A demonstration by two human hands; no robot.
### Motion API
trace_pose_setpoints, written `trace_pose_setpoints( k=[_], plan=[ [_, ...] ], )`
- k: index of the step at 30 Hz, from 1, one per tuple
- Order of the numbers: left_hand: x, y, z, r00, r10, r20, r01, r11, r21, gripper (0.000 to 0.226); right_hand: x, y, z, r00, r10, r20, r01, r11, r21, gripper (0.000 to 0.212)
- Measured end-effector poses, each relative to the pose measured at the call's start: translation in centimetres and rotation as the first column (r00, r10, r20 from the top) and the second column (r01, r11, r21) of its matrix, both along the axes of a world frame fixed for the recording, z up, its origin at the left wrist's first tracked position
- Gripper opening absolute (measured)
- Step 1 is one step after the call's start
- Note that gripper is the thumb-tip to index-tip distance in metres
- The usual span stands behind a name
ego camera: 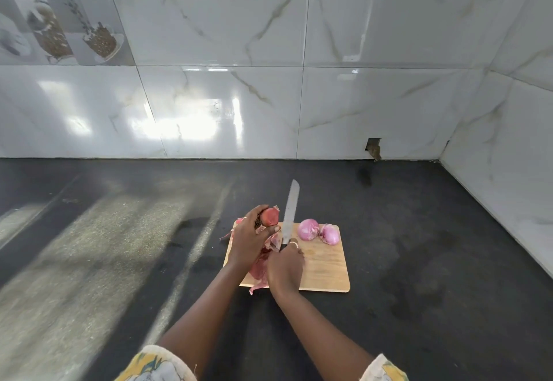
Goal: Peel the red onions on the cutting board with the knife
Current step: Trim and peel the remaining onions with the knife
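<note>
While your left hand (pixel 250 238) grips the unpeeled onion (pixel 269 216) above the board (pixel 326 267) at centre frame, your right hand (pixel 285 267) clasps the knife (pixel 289 216), blade pointing away, likely to free skin.

A home kitchen is shown. A dark speckled stone countertop (pixel 389 231) is set into a corner and backed by glossy white wall tiles (pixel 224 21) with grey marble veining. At the upper left, decorative tiles (pixel 59 30) printed with bowls and scoops of grains and spices are seen. On the counter, a pale rectangular wooden cutting board (pixel 326 270) is laid, bearing peeled pinkish-purple red onions (pixel 308 229) and papery red onion skins (pixel 258 271), with a long steel-bladed kitchen knife (pixel 289 213) held above it.
</note>
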State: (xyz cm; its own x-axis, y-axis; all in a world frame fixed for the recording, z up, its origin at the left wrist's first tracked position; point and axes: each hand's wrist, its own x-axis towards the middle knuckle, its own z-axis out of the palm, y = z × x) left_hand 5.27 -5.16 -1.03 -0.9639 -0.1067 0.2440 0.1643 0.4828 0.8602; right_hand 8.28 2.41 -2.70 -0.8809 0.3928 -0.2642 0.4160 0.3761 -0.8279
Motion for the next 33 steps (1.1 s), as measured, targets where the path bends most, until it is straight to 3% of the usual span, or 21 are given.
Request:
trace_pose_setpoints(
  k=[6,11,14,21,26,30,33],
  plan=[
    [-0.1,0.4,0.2,0.999,-0.033,-0.009,0.032,0.999,-0.021,0.050,0.3,1.8,1.7,0.993,-0.035,-0.117,0.026,0.997,-0.076,0.023],
    [0.0,1.7,0.4,0.972,-0.190,0.137,0.209,0.968,-0.139,0.061,-0.5,4.6,1.8,0.969,0.001,-0.249,0.018,0.997,0.073,0.031],
    [0.3,2.7,0.2,0.945,-0.229,0.235,0.275,0.943,-0.189,0.060,-0.6,6.3,1.3,0.981,0.091,-0.174,-0.072,0.991,0.110,0.025],
    [0.5,3.4,-1.0,0.942,-0.240,0.235,0.320,0.853,-0.411,0.044,1.8,9.3,1.7,0.963,0.266,0.035,-0.267,0.942,0.202,0.016],
    [0.7,4.0,-1.0,0.977,-0.158,0.141,0.203,0.890,-0.409,0.032,3.4,8.4,1.0,0.919,0.382,0.097,-0.394,0.891,0.226,0.021],
    [0.8,4.2,-1.0,0.967,-0.168,0.193,0.236,0.877,-0.419,0.047,3.1,7.8,1.0,0.920,0.372,0.119,-0.390,0.896,0.214,0.026],
    [0.9,4.3,-1.2,0.964,-0.152,0.217,0.232,0.879,-0.416,0.038,2.8,7.5,1.1,0.910,0.387,0.149,-0.413,0.880,0.235,0.030]
  ],
)
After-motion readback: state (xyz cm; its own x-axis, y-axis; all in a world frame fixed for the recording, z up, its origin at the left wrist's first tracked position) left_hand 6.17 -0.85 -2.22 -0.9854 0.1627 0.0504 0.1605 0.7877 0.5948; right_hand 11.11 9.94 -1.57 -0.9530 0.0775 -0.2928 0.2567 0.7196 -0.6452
